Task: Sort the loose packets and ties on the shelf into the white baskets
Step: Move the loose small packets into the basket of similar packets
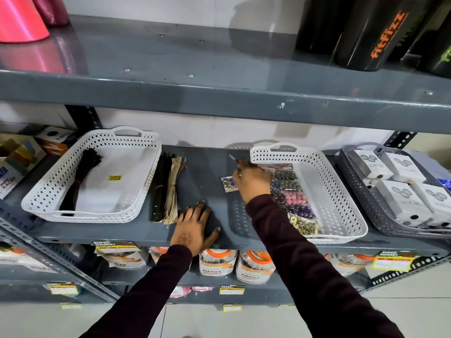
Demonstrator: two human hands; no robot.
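Two white baskets stand on the grey shelf (207,172). The left basket (36,198) holds a black bundle of ties (78,176). Between the baskets lie a loose black tie bundle (159,186) and a beige one (174,186). The right basket (341,203) holds a row of bead and button packets (290,189). A small packet of blue and gold pieces (228,185) lies on the shelf just left of that basket. My right hand (252,182) hovers over it with curled fingers at the basket's left rim. My left hand (195,228) rests flat on the shelf's front edge, fingers spread.
A grey basket (351,172) with white boxes stands at the far right. Coloured boxes (19,159) sit at the far left. The upper shelf carries black bottles (380,37) and a pink cone (19,18). Jars (217,262) fill the shelf below.
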